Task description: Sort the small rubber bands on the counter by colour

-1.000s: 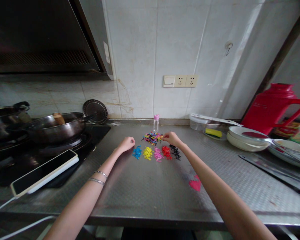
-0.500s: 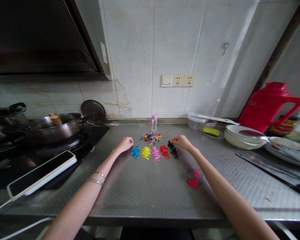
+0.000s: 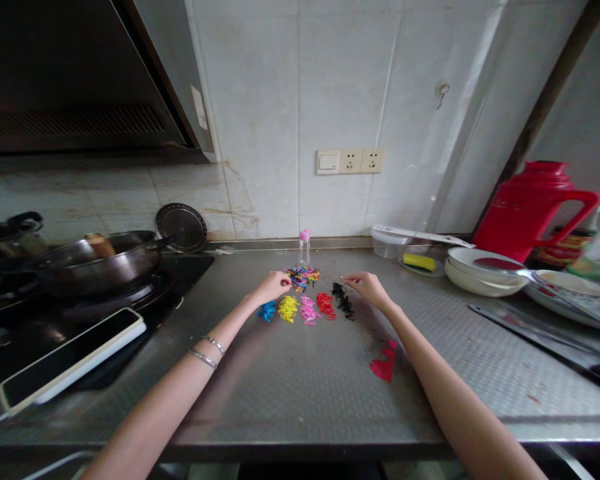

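My left hand (image 3: pixel 276 285) is at the left edge of a mixed pile of small coloured bands (image 3: pixel 304 277), its fingertips pinched together; whatever is between them is too small to make out. My right hand (image 3: pixel 367 289) hovers beside the black bands (image 3: pixel 343 301), thumb and forefinger slightly apart with nothing visible in them. In a row in front of the mixed pile lie blue bands (image 3: pixel 267 311), partly behind my left hand, then yellow bands (image 3: pixel 289 308), pink bands (image 3: pixel 309 310) and red bands (image 3: pixel 326 305). Behind the mixed pile stands a small clear bottle with a pink cap (image 3: pixel 305 248).
A red heart-shaped piece (image 3: pixel 384 363) lies near my right forearm. To the left are a phone (image 3: pixel 73 360) and a pan (image 3: pixel 105 263) on the stove. On the right stand a yellow sponge (image 3: pixel 419 262), bowls (image 3: pixel 485 280), a knife (image 3: pixel 540 340) and a red thermos (image 3: pixel 530 210).
My left hand has moved right, from beside the blue bands to the mixed pile. The right hand stays by the black bands, its fingertips now slightly parted. The view has shifted a little.
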{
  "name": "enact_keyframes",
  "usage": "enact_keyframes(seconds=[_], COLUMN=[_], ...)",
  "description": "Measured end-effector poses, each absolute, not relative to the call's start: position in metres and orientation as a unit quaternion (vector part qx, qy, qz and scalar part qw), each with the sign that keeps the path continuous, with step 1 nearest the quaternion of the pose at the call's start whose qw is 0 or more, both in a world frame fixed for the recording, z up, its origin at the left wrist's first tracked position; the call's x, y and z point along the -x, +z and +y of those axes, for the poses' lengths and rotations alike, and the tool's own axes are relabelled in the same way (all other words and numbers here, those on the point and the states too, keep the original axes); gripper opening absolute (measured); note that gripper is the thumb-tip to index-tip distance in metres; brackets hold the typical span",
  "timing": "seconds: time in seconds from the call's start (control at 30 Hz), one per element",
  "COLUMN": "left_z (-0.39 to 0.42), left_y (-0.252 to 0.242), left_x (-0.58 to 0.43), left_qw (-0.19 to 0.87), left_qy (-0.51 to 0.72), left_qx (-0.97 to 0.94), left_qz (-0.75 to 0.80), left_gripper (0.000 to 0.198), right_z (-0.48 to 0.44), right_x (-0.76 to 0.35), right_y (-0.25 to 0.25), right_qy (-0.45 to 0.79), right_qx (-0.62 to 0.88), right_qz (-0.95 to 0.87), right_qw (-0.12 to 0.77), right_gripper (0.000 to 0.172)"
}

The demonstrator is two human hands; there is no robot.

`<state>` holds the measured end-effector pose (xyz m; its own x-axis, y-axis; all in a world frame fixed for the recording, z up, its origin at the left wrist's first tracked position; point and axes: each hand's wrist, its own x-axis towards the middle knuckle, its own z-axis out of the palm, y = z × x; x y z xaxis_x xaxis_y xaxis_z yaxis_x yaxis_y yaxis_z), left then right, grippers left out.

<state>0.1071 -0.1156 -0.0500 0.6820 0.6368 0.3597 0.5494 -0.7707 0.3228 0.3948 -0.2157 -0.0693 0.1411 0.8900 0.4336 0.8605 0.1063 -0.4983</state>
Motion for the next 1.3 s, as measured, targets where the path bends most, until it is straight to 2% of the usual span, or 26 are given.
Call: enact_keyframes(seconds=[0.27,0.53,0.97,1.3], left_z=[-0.124,-0.118,-0.137,-0.092], left_y=[-0.045,-0.050,-0.047,-0.050], left_x=[-0.165,-0.183,-0.212,-0.157], left_qw=[-0.043,-0.046,0.108,0.216], left_qy=[0.126,0.104,0.199,0.303], left_qx=[-0.948,-0.943,-0.958,-0.893], left_qz=[0.290,0.314,0.175,0.254], left_gripper=[0.021,0.020,0.024,0.027], right_z=[-0.217,-0.219,-0.219,-0.222], right_x=[-0.392,-0.389,-0.394,-0.394], right_y=[-0.071,-0.067,-0.066,-0.067], right_qy=[0.006,-0.004,-0.007,-0.006], right_qx=[0.663,0.653,0.666,0.676], right_qz=[-0.664,-0.675,-0.659,-0.655], right_qw=[0.346,0.343,0.350,0.337], right_gripper=[0.023,0.023,0.025,0.026])
